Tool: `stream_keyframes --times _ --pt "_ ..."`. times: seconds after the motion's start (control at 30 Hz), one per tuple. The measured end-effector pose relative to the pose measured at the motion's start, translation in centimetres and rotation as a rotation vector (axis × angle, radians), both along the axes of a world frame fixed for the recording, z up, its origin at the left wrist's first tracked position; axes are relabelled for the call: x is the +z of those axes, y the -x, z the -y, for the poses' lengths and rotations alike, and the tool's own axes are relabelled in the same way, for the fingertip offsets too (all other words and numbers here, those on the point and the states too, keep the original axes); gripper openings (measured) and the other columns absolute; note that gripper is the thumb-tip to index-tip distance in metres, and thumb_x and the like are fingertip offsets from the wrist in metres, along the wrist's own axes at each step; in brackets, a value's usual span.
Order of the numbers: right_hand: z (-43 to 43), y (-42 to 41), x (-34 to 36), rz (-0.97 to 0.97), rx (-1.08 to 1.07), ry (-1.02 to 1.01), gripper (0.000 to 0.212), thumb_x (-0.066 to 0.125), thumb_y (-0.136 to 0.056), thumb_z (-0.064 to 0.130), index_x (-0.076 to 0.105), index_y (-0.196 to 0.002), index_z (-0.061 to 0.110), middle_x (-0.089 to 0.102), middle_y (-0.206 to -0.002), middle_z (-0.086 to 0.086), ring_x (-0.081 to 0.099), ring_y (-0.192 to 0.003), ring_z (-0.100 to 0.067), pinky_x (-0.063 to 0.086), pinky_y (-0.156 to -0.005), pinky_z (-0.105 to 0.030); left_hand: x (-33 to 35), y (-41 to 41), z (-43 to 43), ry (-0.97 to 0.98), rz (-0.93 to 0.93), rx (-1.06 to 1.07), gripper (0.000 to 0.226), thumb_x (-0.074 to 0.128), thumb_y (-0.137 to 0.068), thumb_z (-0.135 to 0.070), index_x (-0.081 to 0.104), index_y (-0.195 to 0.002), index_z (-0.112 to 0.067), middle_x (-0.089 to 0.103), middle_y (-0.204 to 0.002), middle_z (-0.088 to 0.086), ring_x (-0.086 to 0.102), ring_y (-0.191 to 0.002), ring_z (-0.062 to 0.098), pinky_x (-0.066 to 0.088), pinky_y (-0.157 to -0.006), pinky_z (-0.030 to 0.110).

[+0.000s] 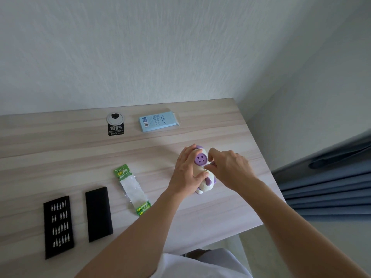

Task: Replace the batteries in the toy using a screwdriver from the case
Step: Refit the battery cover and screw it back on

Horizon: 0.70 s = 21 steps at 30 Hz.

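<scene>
left hand [187, 169] clasping the white-and-purple toy [200, 159] on the table [60, 157], right hand [230, 169] curled against its side, grip not clear, battery pack [130, 185] lying nearby

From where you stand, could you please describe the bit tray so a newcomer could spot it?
On the wooden desk, look near-left. Two black slabs lie there. The bit tray is the left one, studded with silver bits; the plain slab has none.

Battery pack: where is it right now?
Head view, lower centre: the battery pack lies on the table, between the black case cover on its left and the toy on its right.
</scene>
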State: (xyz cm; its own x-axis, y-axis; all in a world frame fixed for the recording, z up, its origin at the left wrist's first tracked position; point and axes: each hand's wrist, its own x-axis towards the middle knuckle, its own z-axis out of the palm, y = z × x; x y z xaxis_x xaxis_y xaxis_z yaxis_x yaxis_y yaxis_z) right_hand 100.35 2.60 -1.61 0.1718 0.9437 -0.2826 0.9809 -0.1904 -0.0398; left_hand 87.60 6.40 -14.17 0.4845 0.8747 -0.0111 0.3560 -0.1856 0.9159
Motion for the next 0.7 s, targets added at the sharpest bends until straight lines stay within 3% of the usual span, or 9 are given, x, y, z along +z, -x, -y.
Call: stream_keyframes --times 0.1,0.23,0.33,0.5,0.6,0.7 --pt "0.4 -0.4 0.0 -0.034 0.031 0.019 0.015 0.052 -0.098 0.036 0.048 -0.101 0.021 0.065 -0.084 -0.002 0.061 -0.077 -0.029 0.051 -0.068 -0.035 0.1 0.0 0.0 0.019 0.0 0.002 0.068 0.076 -0.08 -0.026 0.045 -0.141 -0.031 0.024 -0.153 -0.025 0.012 -0.147 0.003 0.05 -0.101 0.053" --pt "-0.1 -0.5 0.0 0.033 0.009 0.043 0.033 0.049 -0.1 0.046 0.05 -0.09 0.015 0.059 -0.073 -0.001 0.061 -0.07 -0.025 0.05 -0.069 -0.035 0.2 0.0 0.1 0.022 0.002 0.011 0.067 0.077 -0.08 -0.025 0.046 -0.139 -0.032 0.023 -0.149 -0.032 0.012 -0.145 0.0 0.052 -0.095 0.056" --pt "0.0 -0.3 0.0 0.125 0.002 0.05 0.043 0.043 -0.101 0.054 0.046 -0.08 0.016 0.044 -0.065 0.0 0.053 -0.068 -0.026 0.04 -0.062 -0.031 0.0 0.1 0.1 -0.004 0.003 0.009 0.067 0.077 -0.079 -0.023 0.047 -0.139 -0.03 0.025 -0.153 -0.024 0.014 -0.147 0.004 0.045 -0.106 0.052" --pt "0.9 -0.9 -0.2 -0.053 0.041 0.002 0.016 0.048 -0.101 0.039 0.049 -0.104 0.023 0.064 -0.086 0.002 0.061 -0.079 -0.029 0.048 -0.068 -0.035 0.0 0.1 0.0 0.013 0.006 0.002 0.068 0.076 -0.08 -0.027 0.046 -0.14 -0.032 0.024 -0.153 -0.025 0.013 -0.148 0.006 0.047 -0.105 0.052" --pt "0.8 -0.8 -0.6 0.051 0.125 -0.001 0.016 0.046 -0.103 0.037 0.046 -0.102 0.02 0.06 -0.077 -0.001 0.06 -0.073 -0.028 0.05 -0.066 -0.036 0.2 0.0 0.1 0.038 0.001 0.0 0.068 0.077 -0.08 -0.026 0.045 -0.14 -0.033 0.021 -0.148 -0.034 0.012 -0.147 0.002 0.052 -0.095 0.057" --pt "0.4 -0.6 -1.3 0.193 0.117 -0.02 0.025 0.05 -0.102 0.034 0.041 -0.088 0.016 0.044 -0.064 0.001 0.051 -0.062 -0.025 0.038 -0.055 -0.03 0.2 -0.1 0.1 0.029 -0.001 0.002 0.066 0.077 -0.079 -0.025 0.047 -0.137 -0.034 0.021 -0.147 -0.035 0.013 -0.146 0.003 0.054 -0.092 0.057"
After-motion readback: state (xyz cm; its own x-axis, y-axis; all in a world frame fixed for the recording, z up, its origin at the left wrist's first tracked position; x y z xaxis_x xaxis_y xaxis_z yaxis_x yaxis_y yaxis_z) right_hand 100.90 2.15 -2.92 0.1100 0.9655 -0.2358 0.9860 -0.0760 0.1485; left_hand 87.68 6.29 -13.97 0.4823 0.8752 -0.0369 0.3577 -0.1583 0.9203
